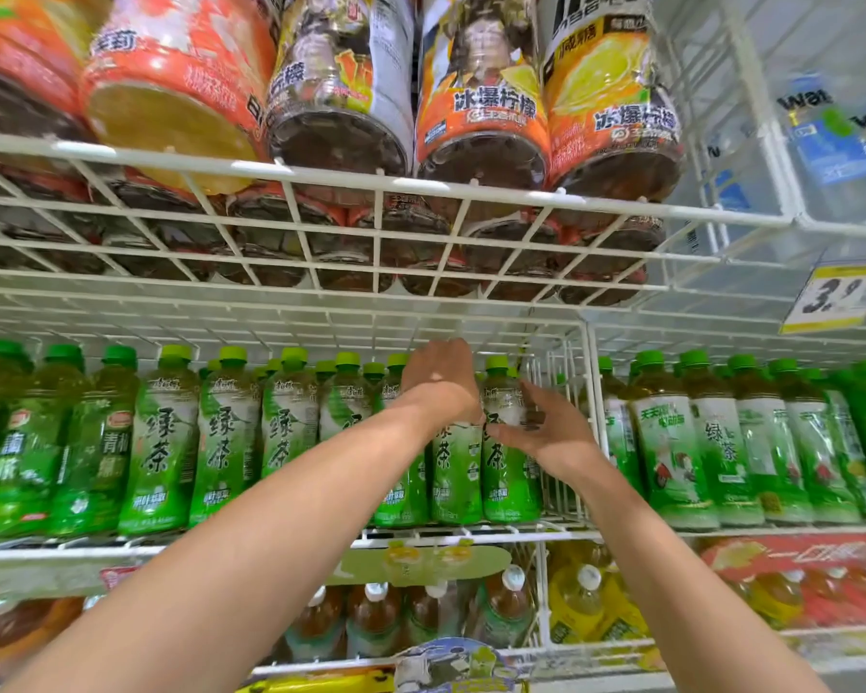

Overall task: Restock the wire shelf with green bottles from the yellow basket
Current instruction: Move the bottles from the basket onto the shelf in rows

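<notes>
Fingers of the right hand [546, 432] are half curled and a bit blurry, spread over the front of the end bottle [508, 477] with the thumb lying on its label. Honestly can't tell if they're actually gripping it. The left hand [438, 377] sits over the top of the next bottle [453, 472], just left of that one. Its fingers are hidden behind the back of the hand, so no call there either.

The green bottles [221, 442] stand upright in a tight row along the front edge of the wire shelf [471, 532]. The two being handled are at the row's right end, right beside a white wire divider [589, 417]. More green ones carry on past it.

Whole place is white wire racking. The upper shelf [321, 178] is seen from underneath, loaded with big bottles [476, 102] in orange labels, and a yellow price tag [836, 297] hangs off its right front edge. On the lower shelf [596, 642] stand brown bottles [371, 617] with white caps and, further right, yellow bottles [586, 602].
</notes>
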A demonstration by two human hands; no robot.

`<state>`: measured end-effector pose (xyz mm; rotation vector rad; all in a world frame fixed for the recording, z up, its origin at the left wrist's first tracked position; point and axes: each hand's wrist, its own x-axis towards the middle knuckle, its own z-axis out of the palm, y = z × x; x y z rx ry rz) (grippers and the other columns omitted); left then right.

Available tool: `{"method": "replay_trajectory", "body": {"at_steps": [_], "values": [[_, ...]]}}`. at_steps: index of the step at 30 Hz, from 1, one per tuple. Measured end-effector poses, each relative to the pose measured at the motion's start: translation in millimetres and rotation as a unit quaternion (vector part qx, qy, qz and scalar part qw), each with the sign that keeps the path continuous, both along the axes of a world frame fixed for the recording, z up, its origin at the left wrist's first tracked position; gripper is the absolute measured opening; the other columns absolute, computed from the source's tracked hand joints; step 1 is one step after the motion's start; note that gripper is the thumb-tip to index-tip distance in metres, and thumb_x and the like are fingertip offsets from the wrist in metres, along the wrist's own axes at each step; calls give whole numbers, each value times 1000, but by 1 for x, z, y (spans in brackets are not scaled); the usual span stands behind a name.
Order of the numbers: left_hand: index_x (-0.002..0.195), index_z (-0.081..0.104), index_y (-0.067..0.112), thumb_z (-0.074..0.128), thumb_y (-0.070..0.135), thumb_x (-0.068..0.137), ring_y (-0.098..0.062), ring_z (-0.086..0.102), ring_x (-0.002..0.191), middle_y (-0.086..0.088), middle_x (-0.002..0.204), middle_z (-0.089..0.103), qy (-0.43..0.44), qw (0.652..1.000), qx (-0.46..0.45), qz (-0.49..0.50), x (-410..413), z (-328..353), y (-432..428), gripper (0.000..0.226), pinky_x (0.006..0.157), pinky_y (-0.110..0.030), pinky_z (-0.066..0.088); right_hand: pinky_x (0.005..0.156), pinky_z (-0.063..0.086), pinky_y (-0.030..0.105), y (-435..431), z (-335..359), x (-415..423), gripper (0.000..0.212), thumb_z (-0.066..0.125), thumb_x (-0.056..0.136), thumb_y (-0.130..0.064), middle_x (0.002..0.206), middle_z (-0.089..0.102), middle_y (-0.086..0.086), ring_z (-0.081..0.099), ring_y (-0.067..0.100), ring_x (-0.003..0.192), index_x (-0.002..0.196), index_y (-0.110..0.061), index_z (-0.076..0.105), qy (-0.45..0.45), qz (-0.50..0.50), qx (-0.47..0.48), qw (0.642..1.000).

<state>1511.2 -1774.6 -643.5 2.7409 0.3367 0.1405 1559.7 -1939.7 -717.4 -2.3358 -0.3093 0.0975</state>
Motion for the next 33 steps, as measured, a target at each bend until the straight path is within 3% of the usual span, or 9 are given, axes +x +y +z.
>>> {"method": "replay_trajectory", "body": {"at_steps": [3,7,11,14,17,21,24,29,33], "values": [[118,64,9,89,36,74,-26,65,108,-9,118,68,-9,1000,19,-2,7,-5,-1,58,80,-31,51,116,39,42,-2,-4,4,110,84,62,-68,164,28,5,41,28,143,154,-39,33,-4,0,-7,1000],[125,62,7,88,28,77,-34,56,121,-21,137,47,-27,999,45,13,8,-19,0,59,94,-34,50,110,34,26,0,-4,3,101,84,72,-57,161,35,3,42,24,141,155,-33,34,-16,-5,-20,1000],[122,62,8,88,30,78,-34,57,120,-16,132,54,-37,999,24,-3,3,-21,7,56,92,-36,51,104,30,19,1,-5,4,97,84,75,-51,161,35,2,39,23,143,156,-31,34,-16,-10,-20,1000],[110,63,9,84,33,81,-31,60,112,-13,127,56,-48,999,0,-7,-5,-20,9,44,88,-32,52,110,34,25,4,0,-1,100,84,74,-52,161,34,1,43,24,141,156,-31,32,-4,-15,-30,999],[99,63,8,76,39,88,-23,64,102,-3,103,62,-53,996,-60,-40,-16,-21,23,36,74,-22,49,109,40,30,8,11,-8,100,83,77,-50,158,40,3,49,25,136,157,-23,31,1,-9,-62,998],[133,62,19,67,41,94,-24,59,121,-3,133,60,-87,990,-76,-78,-42,-6,58,45,104,-31,45,115,40,39,17,31,-15,94,78,80,-54,157,41,8,45,28,139,155,-17,35,-38,4,-118,992],[136,60,22,64,43,95,-24,60,118,-4,135,60,-76,995,-16,-68,-54,4,94,47,98,-30,47,115,39,43,27,48,-18,82,69,86,-57,158,38,7,42,30,142,153,-20,39,-94,13,-120,988],[125,62,13,60,46,96,-32,61,114,-9,125,60,-31,997,54,-52,-62,3,135,44,95,-45,53,117,33,42,57,72,-23,70,57,96,-55,160,34,1,38,27,144,154,-22,37,-177,67,-194,963],[132,58,12,62,43,95,-29,60,115,-10,132,57,-12,997,17,-73,-56,-7,141,48,96,-39,50,116,36,44,79,68,-19,70,57,97,-51,162,31,5,40,30,143,155,-19,36,-156,125,-251,947]]}}
